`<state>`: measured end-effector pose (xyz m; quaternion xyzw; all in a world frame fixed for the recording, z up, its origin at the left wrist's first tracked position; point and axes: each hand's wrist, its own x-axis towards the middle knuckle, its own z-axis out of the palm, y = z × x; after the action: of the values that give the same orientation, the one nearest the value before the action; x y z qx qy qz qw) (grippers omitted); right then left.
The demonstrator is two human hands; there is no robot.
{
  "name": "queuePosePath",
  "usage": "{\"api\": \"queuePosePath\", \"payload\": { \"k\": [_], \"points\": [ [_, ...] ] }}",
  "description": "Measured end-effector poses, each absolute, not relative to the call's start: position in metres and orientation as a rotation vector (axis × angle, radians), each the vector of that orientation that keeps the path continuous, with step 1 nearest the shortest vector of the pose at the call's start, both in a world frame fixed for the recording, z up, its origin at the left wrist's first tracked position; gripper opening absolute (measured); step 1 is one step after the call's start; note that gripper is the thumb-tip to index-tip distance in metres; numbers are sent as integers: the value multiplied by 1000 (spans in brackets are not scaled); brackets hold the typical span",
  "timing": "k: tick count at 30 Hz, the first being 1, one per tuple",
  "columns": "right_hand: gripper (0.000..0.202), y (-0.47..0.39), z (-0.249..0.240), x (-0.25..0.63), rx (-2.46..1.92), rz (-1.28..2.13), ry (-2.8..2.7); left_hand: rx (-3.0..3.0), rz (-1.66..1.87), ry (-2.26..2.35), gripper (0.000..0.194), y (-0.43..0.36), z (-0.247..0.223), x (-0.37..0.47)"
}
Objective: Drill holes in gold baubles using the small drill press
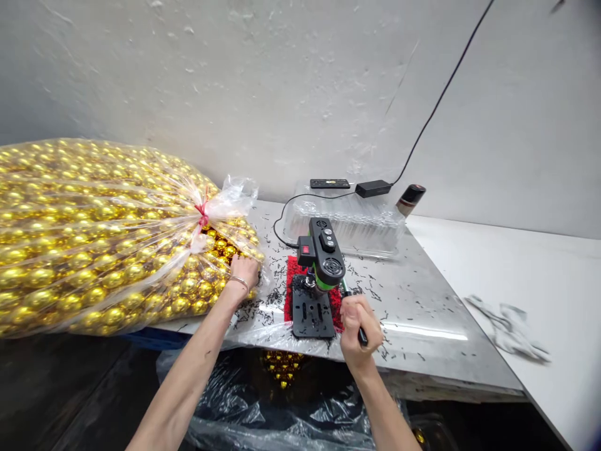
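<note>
My left hand point(245, 270) reaches into a gap in the big clear plastic bag of shiny gold balls point(107, 250). Its fingers are curled down among the balls, and whatever they hold is hidden. In my right hand point(360, 327) is a black handle point(362, 337), which the fingers wrap round; a thin shaft runs from it up to the black machine point(327, 247). This machine has a red switch and a green ring, and it stands over a slotted black base plate point(312, 313). Under the plate lies a red mat point(294, 282).
Small black bits litter the metal tabletop point(413, 300). Behind the machine, a clear plastic tray point(347, 219) carries a power adapter point(373, 188) and a black flat object point(329, 183). A spray can point(411, 199) stands beyond. White gloves point(509, 329) lie right. Gold balls point(283, 366) sit in dark plastic below.
</note>
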<state>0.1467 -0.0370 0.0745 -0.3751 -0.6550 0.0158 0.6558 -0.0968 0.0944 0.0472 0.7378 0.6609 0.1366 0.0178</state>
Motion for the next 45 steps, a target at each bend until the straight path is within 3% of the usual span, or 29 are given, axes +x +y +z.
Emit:
{"api": "queuePosePath", "payload": {
  "k": [4, 8, 11, 17, 22, 26, 33, 45],
  "points": [
    [27, -37, 74, 147, -862, 26, -1507, 2264, 630, 1993, 27, 71, 56, -104],
    [27, -36, 71, 147, -844, 14, -1495, 1894, 1312, 1806, 41, 38, 57, -108],
    [28, -36, 70, 147, -842, 11, -1482, 1472, 1569, 1595, 48, 21, 51, -100],
    [27, -38, 70, 147, -854, 21, -1506, 773, 1486, 1010, 53, 0, 41, -68],
    [28, -38, 71, 147, -876, 20, -1510, 594, 1331, 933, 47, -11, 27, -32],
    [26, -39, 74, 148, -866, 18, -1538, 820, 1248, 1096, 50, -11, 7, -5],
    [28, -39, 74, 148, -846, 9, -1551, 1720, 1170, 1538, 31, -10, -9, 12],
    [27, -41, 65, 149, -881, 46, -1541, 2112, 1171, 1494, 27, -6, -15, 19]
  ]
}}
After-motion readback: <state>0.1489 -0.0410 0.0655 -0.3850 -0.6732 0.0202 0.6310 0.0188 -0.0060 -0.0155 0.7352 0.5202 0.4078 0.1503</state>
